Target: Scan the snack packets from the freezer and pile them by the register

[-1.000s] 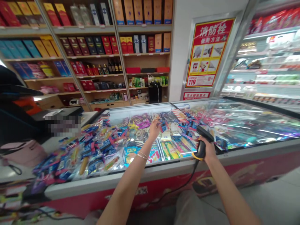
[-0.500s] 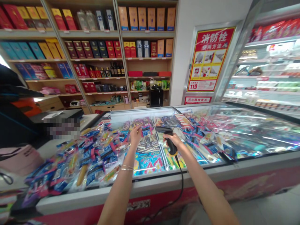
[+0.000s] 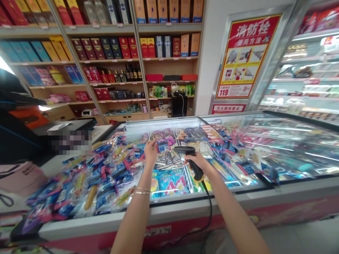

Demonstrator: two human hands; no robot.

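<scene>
My right hand (image 3: 197, 161) is wrapped round the grip of a black barcode scanner (image 3: 185, 150), whose head points left above the open freezer. A dark cable runs down from its yellow-trimmed butt. My left hand (image 3: 150, 150), with bangles at the wrist, is closed at the fingertips beside a blue-and-pink wrapped packet (image 3: 163, 146). The packet appears pinched at its left end, though the exact contact is small and blurred. It lies in front of the scanner's head. Below the hands, light-blue bags (image 3: 169, 180) and dark packets (image 3: 169, 160) lie in wire baskets.
Many blue-and-pink packets (image 3: 106, 176) are heaped on the freezer's left side, up to its front rim (image 3: 106, 219). Sliding glass (image 3: 278, 141) covers the right part. A pink bag (image 3: 22, 178) stands at left, and shelves of boxed bottles (image 3: 111, 47) line the back wall.
My left hand and the blue-and-pink packet have shifted slightly left. The scanner has moved a little lower and right in view. The camera view has tilted slightly down.
</scene>
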